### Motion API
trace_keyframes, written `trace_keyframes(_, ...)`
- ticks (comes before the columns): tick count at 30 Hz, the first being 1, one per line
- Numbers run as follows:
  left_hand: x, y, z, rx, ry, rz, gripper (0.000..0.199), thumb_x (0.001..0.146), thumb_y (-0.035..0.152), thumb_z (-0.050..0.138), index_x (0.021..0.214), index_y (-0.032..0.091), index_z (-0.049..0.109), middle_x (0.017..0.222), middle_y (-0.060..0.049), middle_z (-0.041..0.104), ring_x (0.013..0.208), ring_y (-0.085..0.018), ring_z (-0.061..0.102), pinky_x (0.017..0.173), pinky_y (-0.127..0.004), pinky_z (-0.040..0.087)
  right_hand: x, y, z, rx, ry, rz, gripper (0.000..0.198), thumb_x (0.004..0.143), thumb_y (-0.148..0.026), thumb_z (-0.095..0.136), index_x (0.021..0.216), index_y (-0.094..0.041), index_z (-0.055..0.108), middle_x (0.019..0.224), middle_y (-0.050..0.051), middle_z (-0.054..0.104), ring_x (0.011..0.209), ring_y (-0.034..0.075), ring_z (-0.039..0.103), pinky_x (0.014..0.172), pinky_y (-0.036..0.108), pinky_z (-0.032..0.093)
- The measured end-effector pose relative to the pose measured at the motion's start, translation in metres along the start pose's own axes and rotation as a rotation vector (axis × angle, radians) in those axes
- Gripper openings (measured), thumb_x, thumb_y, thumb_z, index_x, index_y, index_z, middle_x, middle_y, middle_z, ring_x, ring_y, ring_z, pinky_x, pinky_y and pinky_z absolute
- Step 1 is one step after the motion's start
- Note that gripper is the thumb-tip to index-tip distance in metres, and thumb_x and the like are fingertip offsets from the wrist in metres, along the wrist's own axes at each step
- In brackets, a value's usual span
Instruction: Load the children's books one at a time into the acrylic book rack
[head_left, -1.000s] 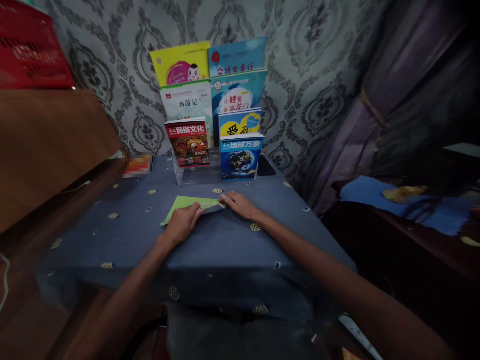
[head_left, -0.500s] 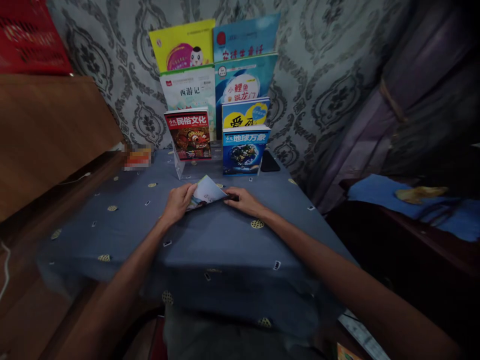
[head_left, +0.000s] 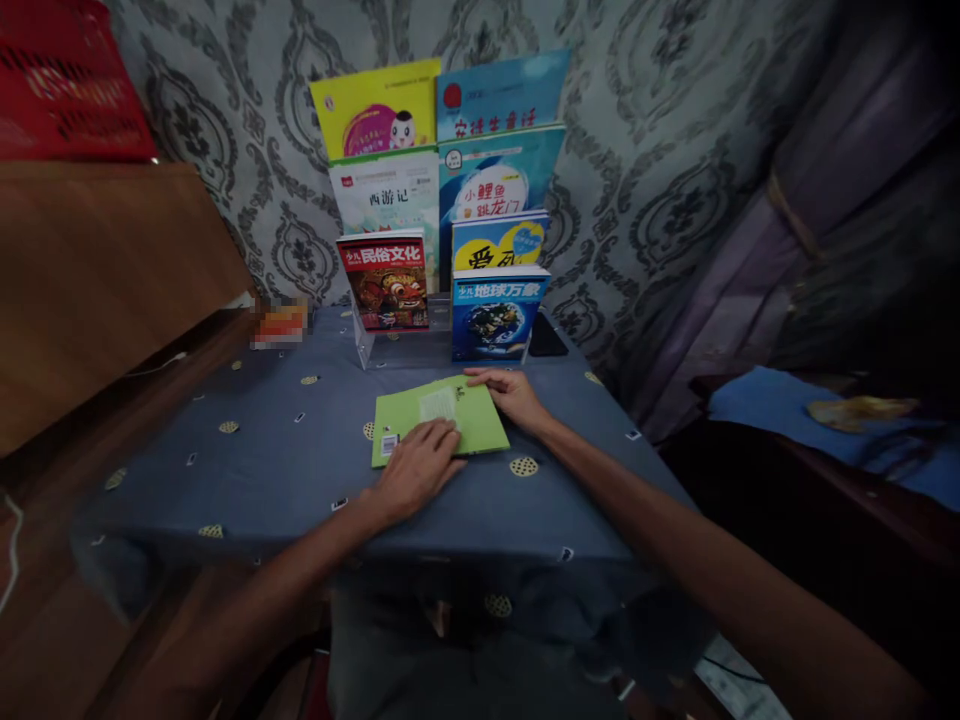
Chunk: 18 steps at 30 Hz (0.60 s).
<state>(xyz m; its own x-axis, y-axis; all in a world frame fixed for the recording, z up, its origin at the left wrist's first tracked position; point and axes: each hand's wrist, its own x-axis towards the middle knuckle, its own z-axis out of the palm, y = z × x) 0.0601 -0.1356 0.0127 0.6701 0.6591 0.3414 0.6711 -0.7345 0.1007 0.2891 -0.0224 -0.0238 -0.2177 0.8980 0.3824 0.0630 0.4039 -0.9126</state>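
A book with its green back cover upward lies on the table in front of me, a white text panel and a barcode on it. Flat across its near part rests my left hand, fingers stretched out and holding nothing. At the far right corner, my right hand has its fingers along the edge and appears to grip it. Behind the book is a clear display stand of upright books, among them a red-topped book and a blue book with a globe.
A patterned blue-grey cloth covers the table. A dark phone lies right of the stand, and a blurred orange item sits at the far left. Wooden furniture stands left; a blue cloth lies on a surface at right.
The book went from tilted between both hands to flat on the table, green back cover up. My left hand moved right and nearer, onto the cover; my right hand shifted slightly right.
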Motion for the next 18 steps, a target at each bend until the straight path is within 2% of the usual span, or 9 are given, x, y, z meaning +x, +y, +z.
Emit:
trace_keyframes(5, 0.016, -0.029, 0.008, -0.130, -0.061, 0.011, 0.032, 0.106, 0.030, 0.038, 0.129, 0.019, 0.056, 0.140, -0.012, 0.061, 0.131, -0.022, 0.056, 0.113, -0.041, 0.044, 0.006, 0.005, -0.019, -0.012, 0.031, 0.032, 0.022, 0.077, -0.042, 0.070, 0.076, -0.022, 0.078, 0.119, 0.010, 0.076, 0.113, 0.027, 0.069, 0.101, 0.047, 0.051)
trace_keyframes(7, 0.028, -0.045, 0.012, -0.092, -0.095, -0.037, 0.036, 0.105, 0.030, 0.039, 0.135, 0.017, 0.053, 0.148, -0.015, 0.055, 0.138, -0.024, 0.050, 0.117, -0.044, 0.040, 0.005, 0.005, -0.021, -0.020, 0.049, 0.055, 0.024, 0.080, -0.041, 0.068, 0.084, -0.021, 0.079, 0.117, 0.010, 0.076, 0.110, 0.026, 0.069, 0.100, 0.046, 0.051)
trace_keyframes(10, 0.049, -0.067, 0.018, -0.018, -0.136, -0.155, 0.042, 0.104, 0.032, 0.041, 0.142, 0.016, 0.048, 0.152, -0.017, 0.051, 0.141, -0.028, 0.047, 0.116, -0.049, 0.038, 0.003, 0.003, -0.017, -0.053, 0.035, 0.092, 0.036, 0.078, -0.040, 0.071, 0.108, -0.021, 0.076, 0.107, 0.008, 0.077, 0.096, 0.024, 0.071, 0.089, 0.043, 0.057)
trace_keyframes(12, 0.062, -0.077, 0.020, 0.017, -0.147, -0.216, 0.042, 0.104, 0.034, 0.042, 0.140, 0.016, 0.049, 0.144, -0.016, 0.057, 0.134, -0.028, 0.054, 0.111, -0.047, 0.043, 0.002, 0.003, -0.013, -0.082, 0.039, 0.067, 0.043, 0.077, -0.037, 0.072, 0.117, -0.021, 0.072, 0.106, 0.007, 0.075, 0.087, 0.022, 0.071, 0.079, 0.039, 0.060)
trace_keyframes(14, 0.074, -0.083, 0.021, 0.045, -0.135, -0.236, 0.038, 0.103, 0.035, 0.044, 0.133, 0.015, 0.054, 0.130, -0.015, 0.064, 0.123, -0.028, 0.060, 0.103, -0.043, 0.047, 0.002, 0.004, -0.011, -0.130, 0.081, 0.003, 0.043, 0.078, -0.035, 0.071, 0.118, -0.022, 0.071, 0.114, 0.008, 0.070, 0.082, 0.019, 0.069, 0.073, 0.037, 0.060)
trace_keyframes(18, 0.088, -0.087, 0.021, 0.061, -0.118, -0.242, 0.030, 0.104, 0.038, 0.045, 0.114, 0.016, 0.063, 0.112, -0.012, 0.068, 0.108, -0.027, 0.063, 0.091, -0.038, 0.050, 0.000, 0.005, -0.010, -0.188, 0.143, -0.058, 0.044, 0.079, -0.032, 0.070, 0.123, -0.025, 0.069, 0.125, 0.008, 0.060, 0.077, 0.016, 0.067, 0.068, 0.033, 0.059)
